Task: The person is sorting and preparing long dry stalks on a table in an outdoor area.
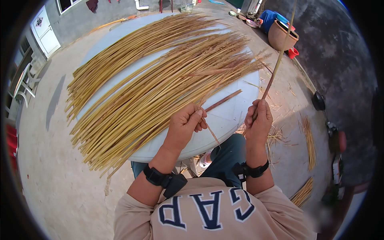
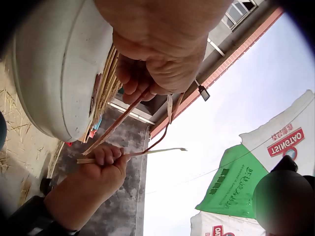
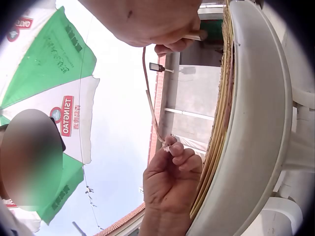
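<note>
My right hand [image 1: 259,117] grips a long plant stalk [image 1: 279,60] near its lower end, and the stalk slants up past the top of the head view. Thumb and fingers of my left hand [image 1: 186,122] pinch a thin, dry reddish-brown strip [image 1: 212,131]. In the left wrist view the strip [image 2: 114,128] juts from the left fingers, and a thinner curved piece [image 2: 160,139] passes between the two hands. The left hand is at the table's near edge, beside a short dark stalk piece [image 1: 224,100]. The stalk's cut end [image 3: 193,36] shows at the right fingers.
Two broad rows of long stalks [image 1: 160,88] with feathery heads cover much of the pale round table [image 1: 192,144]. Small bundles [image 1: 309,142] and scraps lie on the ground at right. A clay pot [image 1: 280,37] stands by the dark wall. A parasol [image 3: 61,88] is overhead.
</note>
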`<state>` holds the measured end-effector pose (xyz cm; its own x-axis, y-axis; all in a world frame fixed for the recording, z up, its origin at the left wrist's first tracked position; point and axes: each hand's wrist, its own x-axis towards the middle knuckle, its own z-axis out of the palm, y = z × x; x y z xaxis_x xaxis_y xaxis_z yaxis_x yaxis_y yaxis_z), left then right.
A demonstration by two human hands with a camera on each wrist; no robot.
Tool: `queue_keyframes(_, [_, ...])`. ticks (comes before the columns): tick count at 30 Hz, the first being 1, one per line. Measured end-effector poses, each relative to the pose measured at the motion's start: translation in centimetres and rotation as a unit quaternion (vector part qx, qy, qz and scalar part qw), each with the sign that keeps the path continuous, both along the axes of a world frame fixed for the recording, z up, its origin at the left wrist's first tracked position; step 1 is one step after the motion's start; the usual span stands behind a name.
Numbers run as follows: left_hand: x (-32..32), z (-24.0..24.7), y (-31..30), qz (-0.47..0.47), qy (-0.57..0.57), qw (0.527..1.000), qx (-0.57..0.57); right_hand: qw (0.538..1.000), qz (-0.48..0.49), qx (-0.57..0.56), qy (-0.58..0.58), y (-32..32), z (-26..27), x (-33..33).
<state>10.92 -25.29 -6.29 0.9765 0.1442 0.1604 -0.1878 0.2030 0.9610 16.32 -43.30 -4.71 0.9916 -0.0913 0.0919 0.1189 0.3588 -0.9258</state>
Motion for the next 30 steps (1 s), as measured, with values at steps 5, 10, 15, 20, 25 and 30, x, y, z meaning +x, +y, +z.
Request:
queue_keyframes(5, [0.2,-0.1,0.6,-0.254,0.069,0.959,0.100,0.987,-0.127,0.055,-0.078,-4.0,1.2,2.5])
queue_keyframes(10, [0.0,0.9,-0.2,-0.179,0.078,0.977,0.085,0.991,0.103,-0.075,-0.042,-1.3,1.1,-0.4])
queue_keyframes(15, [0.5,-0.3,0.3,-0.102,-0.073,0.992,0.003,0.929,0.305,-0.208,-0.021,2.4,-1.2,-3.3])
queue_keyframes(20, [0.1,-0.3,0.7,-0.068,-0.013,0.994,-0.087,0.924,0.325,-0.204,0.012,3.5,-1.0,-4.1])
queue_keyframes(25, [0.5,-0.6,0.8,-0.005,-0.005,0.998,-0.059,0.910,0.316,-0.265,0.042,3.0,-1.3,-4.1])
queue_keyframes(30, [0.4,0.1,0.6,-0.032,-0.005,0.996,-0.085,0.928,0.266,-0.260,-0.001,3.1,-2.0,-4.3])
